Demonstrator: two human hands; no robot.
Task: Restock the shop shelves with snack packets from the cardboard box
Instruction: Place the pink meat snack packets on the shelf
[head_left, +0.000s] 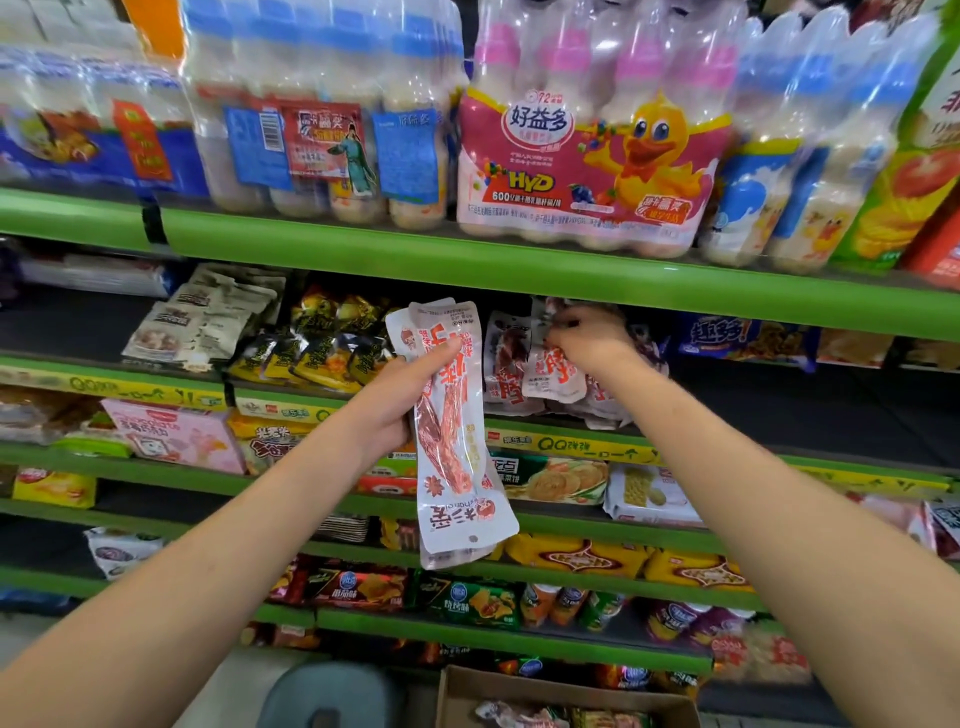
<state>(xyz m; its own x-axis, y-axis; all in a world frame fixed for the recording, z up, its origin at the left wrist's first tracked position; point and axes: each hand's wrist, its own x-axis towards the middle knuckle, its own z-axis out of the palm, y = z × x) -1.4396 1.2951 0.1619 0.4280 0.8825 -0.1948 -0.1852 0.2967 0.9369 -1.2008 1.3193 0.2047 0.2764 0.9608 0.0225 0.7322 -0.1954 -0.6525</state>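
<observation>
Long white-and-red snack packets (457, 431) were gripped in the left hand (387, 400) while one packet (553, 371) was pinched onto the shelf (571, 441) by the right hand (587, 335); another was judged due there next.

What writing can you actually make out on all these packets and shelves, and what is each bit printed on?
"好益多", "HYD" and "600": pink duck-printed bottle multipack on the top shelf.
"QQ": yellow shelf-edge strip.
"超多": blue packet at the right.
Red characters on the long white packets gripped by the left hand: too distorted to read.
Packets at the right hand, the blue label with its barcode, and lower-shelf packs: too blurred.
</observation>
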